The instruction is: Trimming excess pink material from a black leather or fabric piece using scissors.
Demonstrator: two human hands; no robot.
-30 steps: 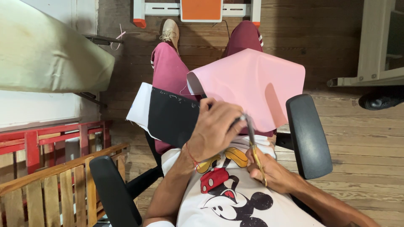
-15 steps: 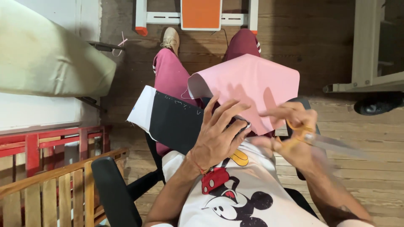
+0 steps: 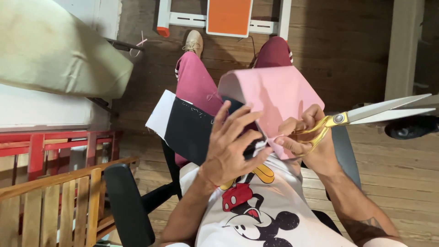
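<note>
I sit in a black armchair and look down at my lap. A curled pink sheet (image 3: 274, 93) lies over my right thigh, and beside it are a black sheet (image 3: 190, 130) and a white sheet (image 3: 161, 114). My left hand (image 3: 233, 146) has its fingers spread on the near edge of the pink sheet, over the black one. My right hand (image 3: 304, 135) grips gold-handled scissors (image 3: 370, 114), blades pointing right, slightly parted, away from the sheet. Its fingertips also pinch the pink sheet's near corner.
The chair's black armrests (image 3: 128, 201) flank me. At the left are a wooden slatted crate (image 3: 50, 206), a red frame (image 3: 55, 146) and a pale cushion (image 3: 55, 55). An orange and white stand (image 3: 228, 18) is past my feet. A dark shoe (image 3: 409, 128) lies on the wooden floor at the right.
My right hand has swung the scissors from pointing down by my chest out to the right, then come back to the pink sheet's near corner. My left hand stayed on the sheets.
</note>
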